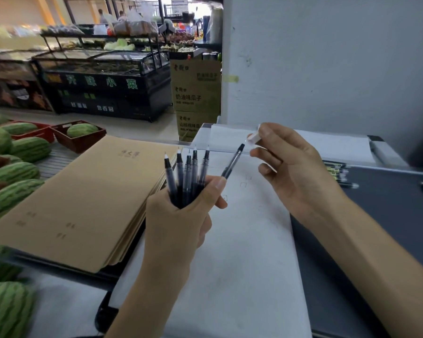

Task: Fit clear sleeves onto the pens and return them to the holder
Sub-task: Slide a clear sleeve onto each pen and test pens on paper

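left hand [178, 215] clenched around a bunch of pens [188, 174], tips up; right hand [291, 172] pinches a clear sleeve [254, 137] just beside one tip.

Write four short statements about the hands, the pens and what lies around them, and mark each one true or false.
1. The left hand grips a bundle of pens, tips up. True.
2. The right hand holds nothing. False: its fingers pinch a small clear sleeve.
3. A stack of brown notebooks lies left of the left hand. True.
4. Watermelons lie on the right side. False: the watermelons are at the far left.
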The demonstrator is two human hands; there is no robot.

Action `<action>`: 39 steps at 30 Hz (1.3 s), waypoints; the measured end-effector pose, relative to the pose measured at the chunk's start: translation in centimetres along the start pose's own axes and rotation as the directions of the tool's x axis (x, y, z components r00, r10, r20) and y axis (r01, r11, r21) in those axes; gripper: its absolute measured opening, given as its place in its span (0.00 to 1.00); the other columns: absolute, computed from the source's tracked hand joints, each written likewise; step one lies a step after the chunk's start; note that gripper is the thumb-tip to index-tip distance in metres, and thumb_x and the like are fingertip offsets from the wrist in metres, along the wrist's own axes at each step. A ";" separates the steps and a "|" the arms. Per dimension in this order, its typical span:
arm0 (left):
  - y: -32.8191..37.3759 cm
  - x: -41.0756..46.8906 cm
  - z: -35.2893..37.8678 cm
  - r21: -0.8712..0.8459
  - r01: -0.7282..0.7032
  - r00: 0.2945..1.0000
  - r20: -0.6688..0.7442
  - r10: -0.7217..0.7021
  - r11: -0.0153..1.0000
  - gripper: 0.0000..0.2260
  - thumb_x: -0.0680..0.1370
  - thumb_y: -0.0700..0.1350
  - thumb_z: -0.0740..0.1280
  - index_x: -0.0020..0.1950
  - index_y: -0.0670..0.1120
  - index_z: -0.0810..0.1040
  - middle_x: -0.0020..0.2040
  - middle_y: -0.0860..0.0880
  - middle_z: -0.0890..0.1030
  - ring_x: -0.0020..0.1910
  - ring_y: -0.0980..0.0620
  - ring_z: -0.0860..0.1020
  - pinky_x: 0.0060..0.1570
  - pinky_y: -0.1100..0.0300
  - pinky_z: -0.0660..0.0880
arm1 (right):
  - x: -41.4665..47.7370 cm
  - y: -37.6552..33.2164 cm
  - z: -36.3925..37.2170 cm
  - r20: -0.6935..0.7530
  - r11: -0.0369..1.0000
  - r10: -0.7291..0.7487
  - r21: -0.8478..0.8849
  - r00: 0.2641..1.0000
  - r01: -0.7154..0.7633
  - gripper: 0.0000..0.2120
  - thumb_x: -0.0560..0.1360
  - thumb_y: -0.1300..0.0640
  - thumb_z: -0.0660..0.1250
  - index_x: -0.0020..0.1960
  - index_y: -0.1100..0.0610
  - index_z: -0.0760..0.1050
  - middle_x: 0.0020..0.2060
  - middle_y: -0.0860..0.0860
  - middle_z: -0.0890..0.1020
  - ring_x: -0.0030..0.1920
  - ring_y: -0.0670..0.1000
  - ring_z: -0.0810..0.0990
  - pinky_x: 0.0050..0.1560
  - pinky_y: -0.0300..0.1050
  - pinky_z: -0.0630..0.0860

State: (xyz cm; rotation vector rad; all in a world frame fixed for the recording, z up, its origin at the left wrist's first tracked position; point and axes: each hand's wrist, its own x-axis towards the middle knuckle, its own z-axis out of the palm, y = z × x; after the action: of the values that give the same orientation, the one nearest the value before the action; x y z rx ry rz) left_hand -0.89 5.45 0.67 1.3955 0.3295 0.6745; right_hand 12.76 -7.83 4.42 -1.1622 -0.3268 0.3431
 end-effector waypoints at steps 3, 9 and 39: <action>0.0 0.0 0.0 0.026 0.000 1.000 0.003 0.000 1.000 0.11 0.76 0.49 0.76 0.36 0.44 0.84 0.24 0.48 0.69 0.20 0.53 0.59 0.23 0.66 0.57 | -0.2 -0.1 0.2 0.016 1.000 -0.018 -0.015 1.000 0.018 0.10 0.74 0.51 0.77 0.54 0.51 0.83 0.48 0.51 0.88 0.44 0.47 0.84 0.44 0.43 0.71; 0.0 -0.1 0.0 0.052 0.014 1.000 0.012 -0.014 0.999 0.14 0.74 0.53 0.76 0.35 0.45 0.84 0.21 0.51 0.67 0.19 0.53 0.59 0.22 0.65 0.57 | -0.6 -0.3 0.5 0.033 0.994 -0.048 -0.099 0.998 0.051 0.10 0.73 0.50 0.77 0.53 0.50 0.83 0.50 0.52 0.88 0.45 0.47 0.84 0.48 0.45 0.71; -1.8 1.4 1.4 0.207 -0.091 0.996 0.028 0.087 0.974 0.10 0.77 0.47 0.76 0.38 0.45 0.81 0.29 0.51 0.82 0.24 0.59 0.73 0.29 0.62 0.68 | -2.3 2.7 1.0 -0.115 0.957 -0.169 -0.255 0.979 0.135 0.17 0.61 0.65 0.66 0.50 0.60 0.80 0.35 0.62 0.84 0.36 0.55 0.81 0.32 0.40 0.68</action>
State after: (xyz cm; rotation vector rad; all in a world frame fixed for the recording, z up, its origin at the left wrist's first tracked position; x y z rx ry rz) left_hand 1.50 5.17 -0.63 1.6237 0.3311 0.7158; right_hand 10.04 -7.01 2.15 -1.3878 -0.3436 0.0870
